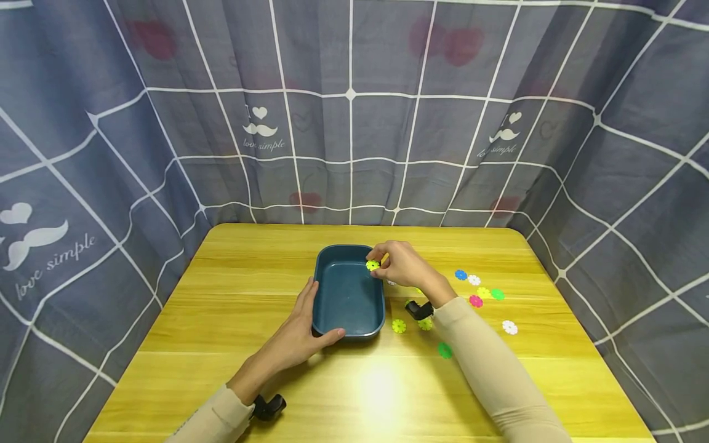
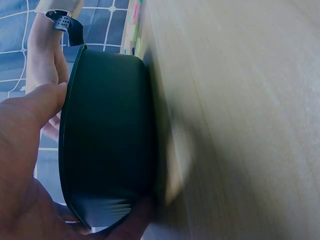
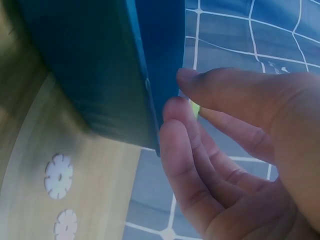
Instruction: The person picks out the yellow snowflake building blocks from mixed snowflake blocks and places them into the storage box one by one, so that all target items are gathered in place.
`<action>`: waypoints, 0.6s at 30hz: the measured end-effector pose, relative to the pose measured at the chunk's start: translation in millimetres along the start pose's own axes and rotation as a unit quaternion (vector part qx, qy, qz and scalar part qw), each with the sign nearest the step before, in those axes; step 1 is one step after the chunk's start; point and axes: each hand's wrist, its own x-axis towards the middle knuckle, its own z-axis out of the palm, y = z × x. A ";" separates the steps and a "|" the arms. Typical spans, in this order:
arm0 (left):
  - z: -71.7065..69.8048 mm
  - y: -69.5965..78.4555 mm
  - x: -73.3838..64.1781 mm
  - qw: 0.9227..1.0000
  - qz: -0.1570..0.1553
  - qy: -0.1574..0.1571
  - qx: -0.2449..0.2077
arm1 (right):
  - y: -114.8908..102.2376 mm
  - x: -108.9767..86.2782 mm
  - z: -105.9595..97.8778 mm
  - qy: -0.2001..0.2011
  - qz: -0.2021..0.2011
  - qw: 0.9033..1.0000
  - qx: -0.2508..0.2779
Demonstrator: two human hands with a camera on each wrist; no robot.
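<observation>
Fingers of the right hand (image 1: 403, 264) pinch a yellow disc (image 1: 373, 265) over the far right of the box (image 1: 348, 301), the left hand (image 1: 295, 337) touching its left side with straight fingers

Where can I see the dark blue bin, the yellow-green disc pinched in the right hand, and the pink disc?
Dark blue bin (image 1: 348, 301): head view, on its bare inside floor.
Yellow-green disc (image 1: 370, 266): head view, on its face near the middle.
Pink disc (image 1: 476, 301): head view, on its face near the middle.

Head view bright, fairly sharp; white glare on table (image 1: 381, 394). Wrist views dimmer, bluish, soft; left one shows tub (image 2: 107, 120) dark, blurred shadow beside.
</observation>
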 end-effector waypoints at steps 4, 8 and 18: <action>0.2 0.8 -0.5 1.000 -0.002 -0.001 0.000 | -1.8 2.6 1.8 -0.003 -0.003 1.000 -0.005; -0.1 0.9 -0.6 1.000 -0.003 0.000 0.004 | -3.9 6.3 3.2 -0.007 -0.005 1.000 -0.004; 0.5 1.0 -0.8 1.000 -0.007 -0.001 0.002 | -9.8 16.7 7.8 -0.012 -0.008 1.000 0.000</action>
